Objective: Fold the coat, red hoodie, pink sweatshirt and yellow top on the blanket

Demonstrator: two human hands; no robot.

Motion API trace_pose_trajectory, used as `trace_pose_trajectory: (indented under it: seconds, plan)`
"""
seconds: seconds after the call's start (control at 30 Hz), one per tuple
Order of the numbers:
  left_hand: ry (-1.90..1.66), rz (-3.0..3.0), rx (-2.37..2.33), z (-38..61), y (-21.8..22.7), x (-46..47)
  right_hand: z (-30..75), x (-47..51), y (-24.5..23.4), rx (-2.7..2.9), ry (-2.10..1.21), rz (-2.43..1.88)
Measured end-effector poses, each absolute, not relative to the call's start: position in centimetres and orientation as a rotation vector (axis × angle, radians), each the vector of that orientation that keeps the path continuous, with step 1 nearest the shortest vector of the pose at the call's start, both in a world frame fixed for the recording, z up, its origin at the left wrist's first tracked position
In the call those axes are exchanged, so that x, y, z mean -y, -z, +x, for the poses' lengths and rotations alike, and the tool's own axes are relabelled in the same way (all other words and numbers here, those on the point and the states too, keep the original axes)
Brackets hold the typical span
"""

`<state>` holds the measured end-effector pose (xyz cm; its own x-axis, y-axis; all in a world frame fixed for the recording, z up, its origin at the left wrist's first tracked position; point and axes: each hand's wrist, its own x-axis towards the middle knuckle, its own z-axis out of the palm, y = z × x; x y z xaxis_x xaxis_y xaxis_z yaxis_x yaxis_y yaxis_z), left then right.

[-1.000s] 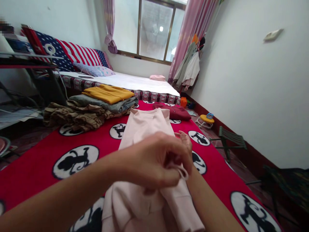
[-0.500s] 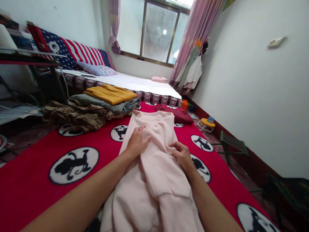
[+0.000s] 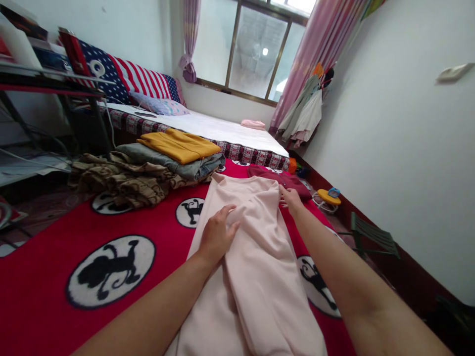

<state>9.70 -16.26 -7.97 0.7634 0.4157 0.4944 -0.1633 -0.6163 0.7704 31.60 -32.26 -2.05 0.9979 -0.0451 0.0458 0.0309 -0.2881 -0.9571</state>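
Note:
A pale pink sweatshirt [image 3: 256,247] lies lengthwise on the red blanket, its sides folded inward and a sleeve running down toward me. My left hand [image 3: 219,235] rests on its upper left part, thumb and fingers apart. At the far right corner of the garment, my right hand [image 3: 290,198] pinches the edge between thumb and fingers; part of that grip is hidden. Just beyond the right hand lies a folded dark red garment [image 3: 274,175].
The red blanket [image 3: 40,282] has round monkey prints. On its far left sit a mustard garment [image 3: 181,145] on folded jeans [image 3: 166,162] and crumpled brown patterned cloth [image 3: 122,180]. Behind is a bed [image 3: 211,126]. A yellow stool [image 3: 328,197] and green folding stool [image 3: 374,235] stand at right.
My right hand has moved from the sweatshirt's right side up to its far right corner. My left hand stays on the cloth. The view has shifted slightly, and the right side looks smoother.

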Motion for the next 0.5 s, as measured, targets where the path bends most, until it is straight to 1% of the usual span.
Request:
trace_pose_trajectory:
  seconds: [0.07,0.17,0.27,0.4,0.5]
  plan:
    - [-0.857,2.078,-0.215,9.5,7.9,16.3,33.4,31.3,1.4,0.005,0.074,-1.841]
    - [-0.885,2.089,-0.277,9.2,7.6,16.4,35.7,29.8,1.0,0.065,0.174,-1.772]
    - [-0.886,2.091,-0.291,9.1,7.5,16.3,37.1,28.1,2.2,0.132,0.255,-1.729]
    - [-0.828,2.110,-0.301,9.4,7.8,15.9,36.7,27.4,5.1,0.279,0.132,-1.774]
    - [-0.782,2.182,-0.332,9.6,7.7,15.7,35.1,28.1,6.0,0.409,0.000,-1.810]
